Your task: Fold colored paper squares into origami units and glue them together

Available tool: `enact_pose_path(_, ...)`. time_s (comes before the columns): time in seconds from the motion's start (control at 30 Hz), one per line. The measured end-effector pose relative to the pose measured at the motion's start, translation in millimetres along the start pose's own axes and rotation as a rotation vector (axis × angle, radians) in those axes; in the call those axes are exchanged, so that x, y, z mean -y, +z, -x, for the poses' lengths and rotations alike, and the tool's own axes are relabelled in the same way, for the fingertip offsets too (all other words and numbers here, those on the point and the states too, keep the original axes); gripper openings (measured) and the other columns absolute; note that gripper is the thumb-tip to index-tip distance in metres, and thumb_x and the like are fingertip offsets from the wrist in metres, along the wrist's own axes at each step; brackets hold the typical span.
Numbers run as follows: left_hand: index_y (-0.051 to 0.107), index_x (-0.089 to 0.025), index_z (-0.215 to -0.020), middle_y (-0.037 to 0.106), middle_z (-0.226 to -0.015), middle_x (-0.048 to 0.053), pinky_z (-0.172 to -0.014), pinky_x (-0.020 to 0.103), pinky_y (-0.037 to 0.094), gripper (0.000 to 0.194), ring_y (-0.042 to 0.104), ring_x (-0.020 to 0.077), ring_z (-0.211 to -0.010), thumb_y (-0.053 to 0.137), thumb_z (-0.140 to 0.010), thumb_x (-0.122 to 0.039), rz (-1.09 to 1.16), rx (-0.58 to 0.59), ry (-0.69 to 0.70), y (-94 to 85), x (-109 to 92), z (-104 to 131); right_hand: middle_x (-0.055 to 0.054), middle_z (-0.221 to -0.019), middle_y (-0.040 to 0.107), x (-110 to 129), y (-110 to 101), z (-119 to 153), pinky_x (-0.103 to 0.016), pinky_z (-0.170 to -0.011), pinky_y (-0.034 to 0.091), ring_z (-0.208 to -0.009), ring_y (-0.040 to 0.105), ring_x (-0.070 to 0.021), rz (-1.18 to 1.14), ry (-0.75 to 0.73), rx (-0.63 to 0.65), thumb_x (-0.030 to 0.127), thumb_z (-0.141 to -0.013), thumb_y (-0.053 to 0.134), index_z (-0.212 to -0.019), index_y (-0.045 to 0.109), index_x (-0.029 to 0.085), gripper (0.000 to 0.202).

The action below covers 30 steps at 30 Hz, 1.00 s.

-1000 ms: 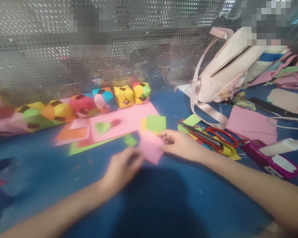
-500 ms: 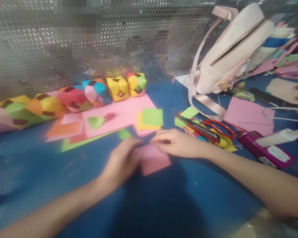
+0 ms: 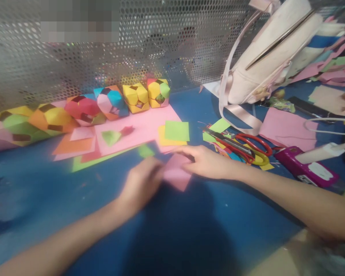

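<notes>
Paper [image 3: 177,174] between both hands [image 3: 172,166], pink

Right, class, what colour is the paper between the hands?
The paper is pink, seen in the head view.

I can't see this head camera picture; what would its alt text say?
Two bare hands, left and right, handle a small pink paper above a blue surface. Behind are folded paper balls; scissors and a pale bag sit to the right.

Perforated metal panel [image 3: 97,57] behind a blue surface [image 3: 74,207]
</notes>
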<state>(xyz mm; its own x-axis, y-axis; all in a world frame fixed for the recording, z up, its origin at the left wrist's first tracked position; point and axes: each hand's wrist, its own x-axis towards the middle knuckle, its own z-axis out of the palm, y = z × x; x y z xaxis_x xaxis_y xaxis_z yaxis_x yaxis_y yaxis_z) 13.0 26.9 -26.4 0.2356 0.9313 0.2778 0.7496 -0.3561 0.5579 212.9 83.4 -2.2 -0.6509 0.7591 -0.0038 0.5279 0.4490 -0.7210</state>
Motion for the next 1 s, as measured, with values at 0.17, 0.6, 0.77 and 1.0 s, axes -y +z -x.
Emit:
enact_pose_path(0.17,0.061,-0.017,-0.084,0.066,-0.082,0.005,-0.063,0.027,0.049,0.013,0.062,0.0164,-0.074,0.048,-0.085,-0.018,-0.175,0.036,0.14,6.9,7.2,1.7,-0.006,-0.112,0.064,-11.5,7.9,8.6,-0.032,-0.082,0.048,-0.098,0.06,-0.0192,0.177,-0.133,-0.078,0.008,-0.075,0.05,-0.115,0.057,0.018,0.042)
enact_pose_path(0.6,0.062,-0.016,-0.084,0.062,-0.079,0.005,-0.067,0.028,0.049,0.015,0.058,0.0153,-0.074,0.047,-0.086,-0.014,-0.078,0.078,0.289,3.0,12.6,0.7,-0.008,-0.081,0.065,-26.5,17.8,22.1,-0.032,-0.069,0.041,-0.077,0.055,-0.0181,0.438,-0.491,-0.254,0.012,-0.089,0.041,-0.092,0.059,0.014,0.019)
enact_pose_path(0.77,0.059,-0.014,-0.093,0.06,-0.089,0.008,-0.074,0.032,0.048,0.016,0.055,0.0171,-0.084,0.047,-0.085,-0.007,0.019,0.127,0.374,2.0,17.3,4.2,-0.006,-0.082,0.066,-29.1,19.6,22.7,-0.03,-0.068,0.04,-0.076,0.056,-0.0164,0.434,-0.572,-0.292,0.008,-0.089,0.039,-0.095,0.058,0.014,0.021)
enact_pose_path(1.0,0.059,-0.016,-0.091,0.061,-0.091,0.007,-0.075,0.031,0.048,0.016,0.055,0.0176,-0.085,0.044,-0.088,-0.011,0.025,0.248,0.333,-6.0,10.8,4.9,-0.005,-0.075,0.066,-23.1,14.8,22.3,-0.03,-0.068,0.037,-0.072,0.054,-0.015,0.575,-0.638,-0.233,0.01,-0.092,0.035,-0.088,0.061,0.014,0.027)
